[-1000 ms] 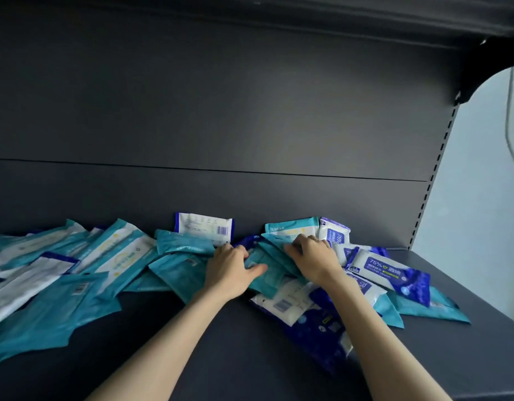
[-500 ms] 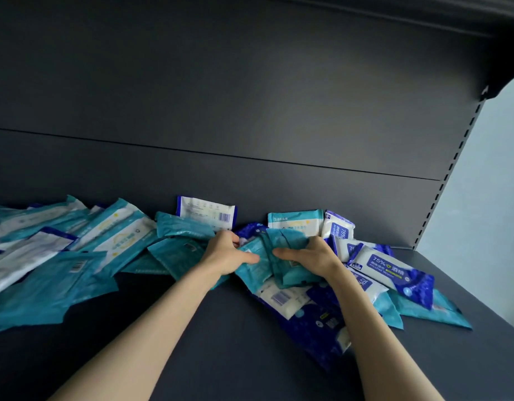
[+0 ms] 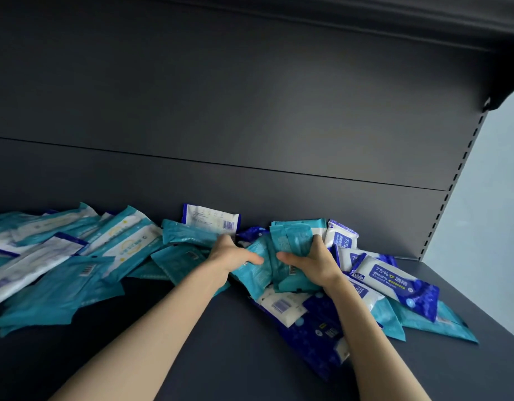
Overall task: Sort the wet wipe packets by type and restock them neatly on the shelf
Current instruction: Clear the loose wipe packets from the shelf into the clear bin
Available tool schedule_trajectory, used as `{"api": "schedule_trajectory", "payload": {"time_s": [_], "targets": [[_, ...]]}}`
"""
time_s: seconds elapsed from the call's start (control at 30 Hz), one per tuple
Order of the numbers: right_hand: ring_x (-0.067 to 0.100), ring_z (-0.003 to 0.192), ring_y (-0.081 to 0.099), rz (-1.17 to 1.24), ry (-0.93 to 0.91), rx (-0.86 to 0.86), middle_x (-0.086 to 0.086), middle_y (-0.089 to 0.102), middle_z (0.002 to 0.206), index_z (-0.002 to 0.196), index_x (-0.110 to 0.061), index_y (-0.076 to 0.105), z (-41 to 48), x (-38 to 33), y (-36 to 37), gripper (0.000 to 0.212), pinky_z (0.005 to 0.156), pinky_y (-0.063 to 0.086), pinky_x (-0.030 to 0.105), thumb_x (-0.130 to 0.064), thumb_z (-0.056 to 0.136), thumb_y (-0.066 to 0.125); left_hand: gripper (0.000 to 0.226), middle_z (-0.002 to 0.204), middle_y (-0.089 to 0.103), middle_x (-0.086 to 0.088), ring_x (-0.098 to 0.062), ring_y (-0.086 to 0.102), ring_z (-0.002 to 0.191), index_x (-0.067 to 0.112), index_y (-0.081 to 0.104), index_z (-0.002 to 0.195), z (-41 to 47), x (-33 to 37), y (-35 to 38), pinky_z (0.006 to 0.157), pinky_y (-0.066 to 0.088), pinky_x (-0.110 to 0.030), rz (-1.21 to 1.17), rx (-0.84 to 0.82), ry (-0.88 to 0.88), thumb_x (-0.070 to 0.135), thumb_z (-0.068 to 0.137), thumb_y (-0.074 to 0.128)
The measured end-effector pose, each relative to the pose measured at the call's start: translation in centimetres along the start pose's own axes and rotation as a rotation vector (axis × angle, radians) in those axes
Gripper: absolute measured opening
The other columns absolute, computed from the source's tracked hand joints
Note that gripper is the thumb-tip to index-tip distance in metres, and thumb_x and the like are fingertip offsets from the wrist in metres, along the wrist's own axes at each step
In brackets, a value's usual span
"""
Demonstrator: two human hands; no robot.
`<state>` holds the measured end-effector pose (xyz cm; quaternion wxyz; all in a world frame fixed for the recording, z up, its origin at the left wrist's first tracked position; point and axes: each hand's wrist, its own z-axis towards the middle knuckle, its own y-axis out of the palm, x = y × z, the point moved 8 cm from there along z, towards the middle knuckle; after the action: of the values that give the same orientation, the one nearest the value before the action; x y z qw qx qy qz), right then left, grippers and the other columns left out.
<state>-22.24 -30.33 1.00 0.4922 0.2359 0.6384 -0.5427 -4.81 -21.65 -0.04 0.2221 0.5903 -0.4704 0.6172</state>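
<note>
Saw a dark grey shelf (image 3: 221, 357) under a tall back panel (image 3: 250, 111) of the same colour, with a slotted upright (image 3: 452, 180) and a pale wall (image 3: 496, 198) at the right. Found a wide spread of teal and white packets (image 3: 61, 290) lying flat and overlapped along the rear left of the shelf, all mixed. Found a second heap right of the middle: a dark blue packet (image 3: 316, 337) at the front, a blue-and-white packet (image 3: 394, 280) on top, some teal ones under.

Gripped a bunch of teal packets (image 3: 290, 244) in the middle of the shelf, near the back panel, with both hands: right hand (image 3: 313, 263) with fingers curled over the top edge and thumb in front, left hand (image 3: 229, 254) with thumb across the front and fingers tucked behind.

Noticed one white packet (image 3: 211, 219) with a barcode standing against the panel, just behind the left hand. Read "75%" and "Alcohol Wipes" on the blue-and-white packet; could not read the other print.
</note>
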Motion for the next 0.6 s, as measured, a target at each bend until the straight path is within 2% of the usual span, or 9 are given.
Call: {"api": "schedule_trajectory", "payload": {"time_s": [0.1, 0.17, 0.23, 0.33, 0.43, 0.6], "targets": [[0.021, 0.095, 0.064, 0.049, -0.077, 0.045, 0.004, 0.061, 0.107, 0.108, -0.010, 0.042, -0.3, -0.8, -0.3, 0.059, 0.083, 0.056, 0.044, -0.028, 0.070, 0.084, 0.041, 0.085, 0.070, -0.009, -0.019, 0.067, 0.074, -0.009, 0.062, 0.101, -0.6, 0.4, -0.1, 0.060, 0.053, -0.024, -0.115, -0.036, 0.023, 0.000, 0.066, 0.080], [0.018, 0.092, 0.065, 0.092, -0.118, 0.078, 0.004, 0.062, 0.105, 0.109, -0.010, 0.043, -0.9, -1.6, -0.6, 0.057, 0.078, 0.057, 0.040, -0.025, 0.071, 0.083, 0.022, 0.078, 0.069, -0.006, -0.015, 0.065, 0.065, -0.004, 0.063, 0.089, -1.6, 0.9, -0.6, 0.051, 0.050, -0.018, -0.128, -0.045, 0.071, -0.001, 0.072, 0.076], [0.017, 0.090, 0.066, 0.193, -0.144, 0.065, 0.006, 0.063, 0.107, 0.113, -0.009, 0.044, -1.5, -2.5, -0.5, 0.054, 0.072, 0.059, 0.034, -0.020, 0.075, 0.081, 0.014, 0.086, 0.070, -0.006, -0.016, 0.066, 0.072, 0.008, 0.064, 0.086, -2.9, 1.2, -1.5, 0.057, 0.052, -0.022, -0.128, -0.032, 0.120, 0.006, 0.078, 0.074], [0.019, 0.087, 0.070, 0.398, -0.126, -0.021, 0.008, 0.068, 0.109, 0.119, -0.008, 0.049, -3.2, -4.3, 0.2, 0.044, 0.064, 0.058, 0.029, -0.017, 0.083, 0.072, 0.016, 0.095, 0.071, -0.002, -0.015, 0.069, 0.083, 0.019, 0.062, 0.094, -5.1, 1.5, -3.3, 0.069, 0.056, -0.030, -0.218, -0.015, 0.208, 0.013, 0.083, 0.072], [0.021, 0.083, 0.072, 0.525, -0.142, -0.068, 0.008, 0.071, 0.103, 0.119, -0.008, 0.054, -5.9, -6.9, 1.0, 0.037, 0.065, 0.059, 0.034, -0.016, 0.086, 0.069, 0.021, 0.098, 0.072, 0.001, -0.014, 0.070, 0.088, 0.019, 0.062, 0.102, -8.4, 1.9, -5.8, 0.078, 0.057, -0.034, -0.331, 0.033, 0.308, 0.016, 0.084, 0.072], [0.032, 0.095, 0.069, 0.679, -0.198, -0.142, 0.013, 0.070, 0.111, 0.120, -0.005, 0.054, -12.7, -11.0, 4.2, 0.044, 0.079, 0.057, 0.050, -0.014, 0.081, 0.071, 0.035, 0.097, 0.074, 0.003, -0.013, 0.070, 0.090, 0.013, 0.062, 0.105, -15.6, 0.9, -12.3, 0.069, 0.056, -0.025, -0.502, 0.123, 0.427, 0.008, 0.074, 0.078]]}}
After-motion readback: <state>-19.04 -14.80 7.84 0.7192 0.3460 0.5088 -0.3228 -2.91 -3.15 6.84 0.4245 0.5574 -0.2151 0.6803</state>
